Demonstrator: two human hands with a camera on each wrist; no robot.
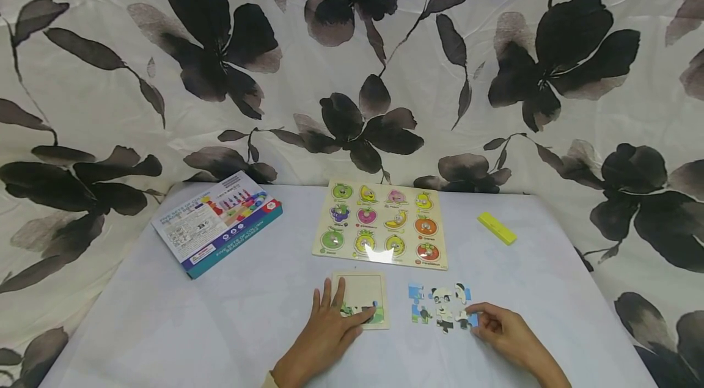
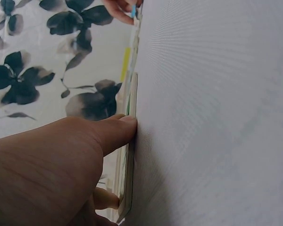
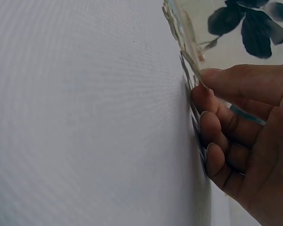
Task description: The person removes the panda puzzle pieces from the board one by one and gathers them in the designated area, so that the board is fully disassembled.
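Note:
My left hand (image 1: 331,328) lies with fingers spread over a small wooden puzzle tray (image 1: 360,288), its fingertips touching the tray. Along the tray's lower part sit fitted pieces (image 1: 379,316) with green and black-and-white print, partly hidden by the hand. In the left wrist view the thumb presses by the edge of the tray (image 2: 130,174). Right of the tray lie several loose jigsaw pieces (image 1: 442,297) showing a panda on blue and green. At their right side my right hand (image 1: 505,332) pinches a puzzle piece (image 3: 192,63) between thumb and index finger, other fingers curled.
Behind the tray lies a fruit picture board (image 1: 379,223). A teal and white box (image 1: 220,223) sits at the left, a yellow block (image 1: 497,228) at the back right. White cloth covers the table (image 1: 220,327); a floral curtain (image 1: 440,101) hangs behind.

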